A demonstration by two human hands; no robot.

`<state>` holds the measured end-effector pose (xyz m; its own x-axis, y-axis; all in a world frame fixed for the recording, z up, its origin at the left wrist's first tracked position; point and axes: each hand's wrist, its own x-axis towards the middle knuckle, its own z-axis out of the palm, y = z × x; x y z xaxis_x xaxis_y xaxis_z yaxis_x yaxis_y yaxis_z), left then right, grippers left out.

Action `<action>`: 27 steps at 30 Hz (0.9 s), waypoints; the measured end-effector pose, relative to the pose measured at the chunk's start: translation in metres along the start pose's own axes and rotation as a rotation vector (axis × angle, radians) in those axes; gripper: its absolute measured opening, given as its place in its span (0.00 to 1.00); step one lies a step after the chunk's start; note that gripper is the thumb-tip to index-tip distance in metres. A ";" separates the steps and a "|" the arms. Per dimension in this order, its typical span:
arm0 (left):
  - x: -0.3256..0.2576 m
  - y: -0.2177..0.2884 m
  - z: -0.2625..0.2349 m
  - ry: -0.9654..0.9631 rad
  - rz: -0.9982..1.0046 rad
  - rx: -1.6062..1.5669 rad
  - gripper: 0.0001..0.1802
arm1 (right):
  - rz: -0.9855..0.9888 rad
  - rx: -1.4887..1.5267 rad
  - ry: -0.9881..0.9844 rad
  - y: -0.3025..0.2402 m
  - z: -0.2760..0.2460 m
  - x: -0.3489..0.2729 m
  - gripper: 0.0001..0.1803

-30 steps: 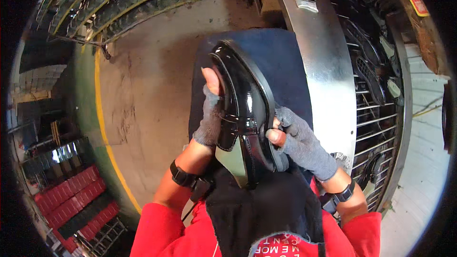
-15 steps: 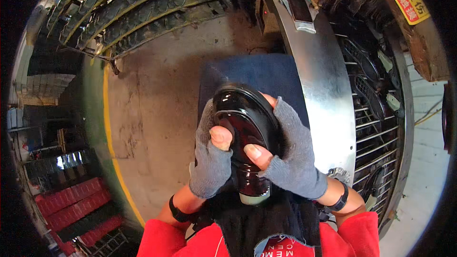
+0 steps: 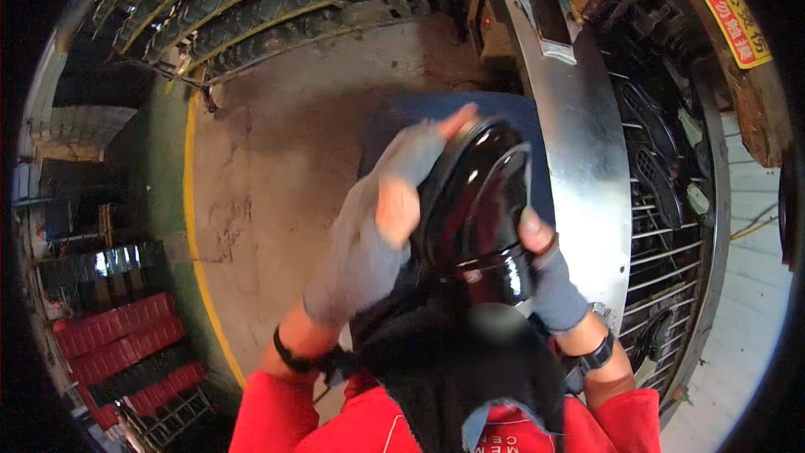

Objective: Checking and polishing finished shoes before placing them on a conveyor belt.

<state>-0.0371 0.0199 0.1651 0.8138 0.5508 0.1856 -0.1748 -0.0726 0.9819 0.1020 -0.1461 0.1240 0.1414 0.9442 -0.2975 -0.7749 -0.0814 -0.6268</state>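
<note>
A glossy black shoe [image 3: 482, 201] is held in front of my chest, its rounded toe up and its heel end toward me. A blurred pale end of something sticks out below the heel. My left hand [image 3: 360, 218], in a grey fingerless glove, is smeared by motion; it holds the left side, fingers reaching along the toe edge. Also gloved in grey, my right hand [image 3: 555, 281] grips the right side near the heel, thumb against the shoe and other fingers hidden. Black cloth [image 3: 428, 361] hangs beneath the heel. Behind the toe lies a dark blue surface [image 3: 402, 122].
To the right runs a metal counter [image 3: 579, 168] bearing a dark flat device [image 3: 552, 18]. Beyond it a barred rack [image 3: 662, 235] holds dark soles or shoes. Shelves of shoe-like forms [image 3: 310, 13] stand far left. Dark red stacked pieces [image 3: 126, 335] lie at left, past a yellow floor line [image 3: 197, 260].
The shoe has moved up and right and turned clockwise. My left hand has slid toward the toe; my right hand has shifted down to the heel side.
</note>
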 end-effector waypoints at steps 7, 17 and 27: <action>0.082 -0.015 0.017 -0.229 -0.081 -0.203 0.42 | 0.125 0.279 -0.025 0.002 -0.039 0.022 0.30; 0.063 -0.043 0.017 0.076 -0.299 -0.106 0.29 | 0.207 0.348 -0.001 0.016 -0.054 -0.033 0.52; 0.031 -0.067 0.029 0.253 -0.164 -0.111 0.24 | 0.187 -0.434 0.201 0.020 -0.047 -0.046 0.45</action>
<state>0.0160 0.0179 0.1060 0.6750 0.7378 -0.0036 -0.1232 0.1174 0.9854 0.1089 -0.2062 0.0917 0.1733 0.8245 -0.5386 -0.4771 -0.4081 -0.7783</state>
